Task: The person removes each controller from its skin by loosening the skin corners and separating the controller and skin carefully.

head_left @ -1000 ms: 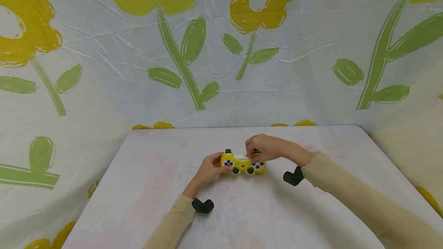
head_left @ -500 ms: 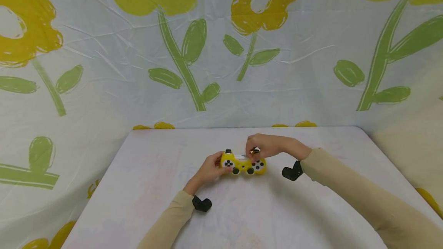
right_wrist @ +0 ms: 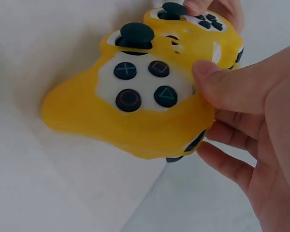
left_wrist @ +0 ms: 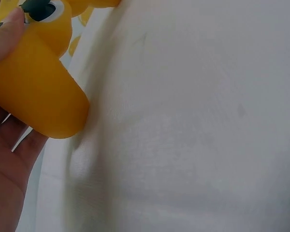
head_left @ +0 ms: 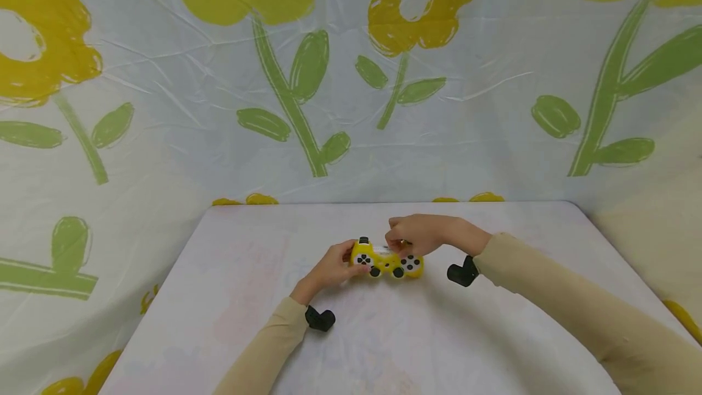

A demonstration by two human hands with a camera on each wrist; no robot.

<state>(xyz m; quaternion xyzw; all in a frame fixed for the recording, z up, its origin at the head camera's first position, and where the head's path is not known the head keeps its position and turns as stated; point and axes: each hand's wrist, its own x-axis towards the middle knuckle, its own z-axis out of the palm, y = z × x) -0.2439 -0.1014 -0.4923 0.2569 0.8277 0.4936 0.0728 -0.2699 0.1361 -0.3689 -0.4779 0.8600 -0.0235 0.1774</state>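
A yellow game controller (head_left: 388,266) with black buttons and two black thumbsticks is held over the middle of the table, its button face toward me. My left hand (head_left: 331,268) grips its left handle, thumb on the front; in the left wrist view that hand (left_wrist: 7,164) has fingers behind the yellow handle (left_wrist: 43,92). From above, my right hand (head_left: 419,233) pinches the controller's upper edge right of centre. The right wrist view shows the right thumb (right_wrist: 220,89) on the front and fingers behind, beside the shoulder buttons. Whether the handles touch the cloth I cannot tell.
A pale cloth covers the table (head_left: 247,322). Behind it hangs a white curtain (head_left: 471,139) with yellow flowers and green leaves, which continues along both sides. A black wrist camera (head_left: 320,319) is on the left wrist, another black camera (head_left: 462,271) on the right.
My right hand has shifted slightly left and down along the controller's upper edge, and more of the right-side buttons show. The left hand keeps its grip.
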